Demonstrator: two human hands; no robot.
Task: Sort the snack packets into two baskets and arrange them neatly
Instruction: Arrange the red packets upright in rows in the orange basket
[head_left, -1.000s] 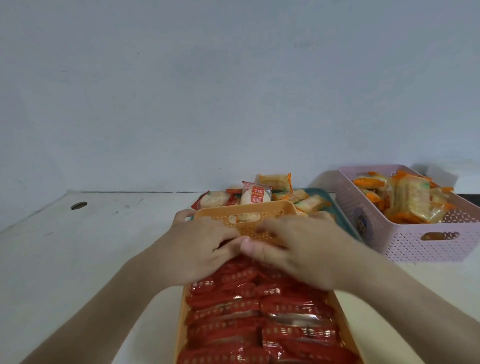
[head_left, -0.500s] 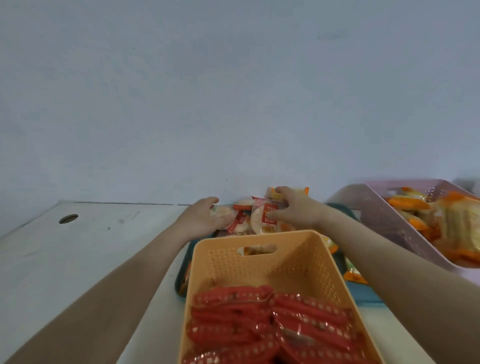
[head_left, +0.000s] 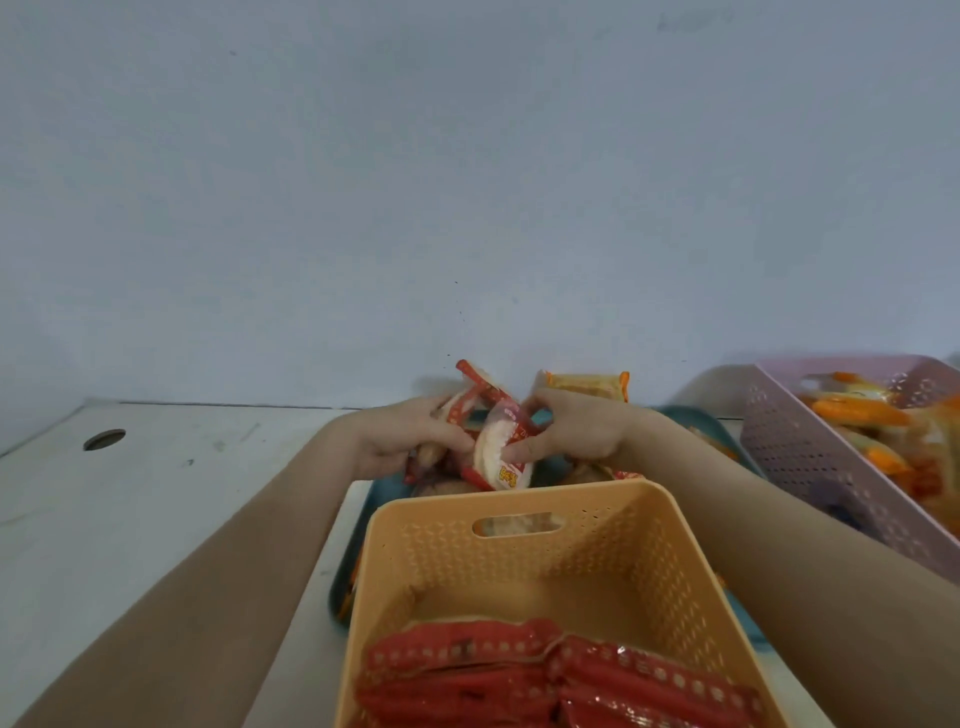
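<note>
Red-and-white packets (head_left: 500, 451) are held up over the teal tray (head_left: 691, 422) near the counter's back edge, just behind the orange basket (head_left: 514, 561). Left hand (head_left: 402, 441) is closed round a couple of packets, incl. one sticking up w/ a red edge; right hand (head_left: 574, 434) pinches the white round-cracker packet btwn thumb and fingers. Hands nearly touch at the packet. A yellow packet (head_left: 584, 383) stands behind the right hand. The orange basket sits in front of the tray toward the counter's front edge, its near half filled w/ red packets (head_left: 545, 675) laid in rows, far half bare. The pink basket (head_left: 810, 467), at the counter's right edge, holds orange-and-yellow packets (head_left: 872, 421). A round hole (head_left: 104, 439) is in the counter at back left.
</note>
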